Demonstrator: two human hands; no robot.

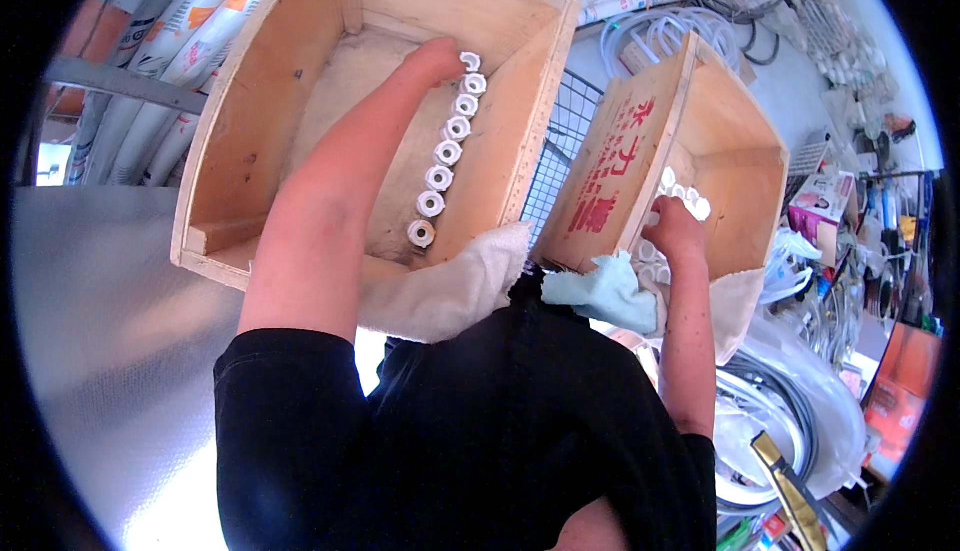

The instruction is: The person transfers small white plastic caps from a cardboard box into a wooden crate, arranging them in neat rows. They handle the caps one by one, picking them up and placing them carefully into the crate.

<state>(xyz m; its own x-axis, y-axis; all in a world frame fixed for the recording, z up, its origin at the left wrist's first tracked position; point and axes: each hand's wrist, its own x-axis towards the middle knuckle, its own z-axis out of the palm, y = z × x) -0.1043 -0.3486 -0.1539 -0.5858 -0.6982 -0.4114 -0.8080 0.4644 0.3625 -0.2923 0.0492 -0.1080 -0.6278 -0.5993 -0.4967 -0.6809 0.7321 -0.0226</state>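
Note:
Inside the large wooden box (259,100), my left hand (439,60) touches the far end of a row of white plastic pipe fittings (448,152). Its fingertips are at the endmost fitting (469,62); whether they grip it cannot be told. The row runs along the box's right wall, each fitting with its round opening upward. My right hand (673,227) reaches into a smaller wooden box (739,112) on the right, among more white fittings (688,198). Its fingers are bent and partly hidden, so a hold on a fitting cannot be made out.
A pale cloth (450,288) hangs over the large box's near edge, and a light green cloth (604,292) over the smaller one's. A wire grid (566,149) shows between the boxes. Wrapped pipes (195,40) stand at the upper left; coiled hose (787,431) lies at the lower right.

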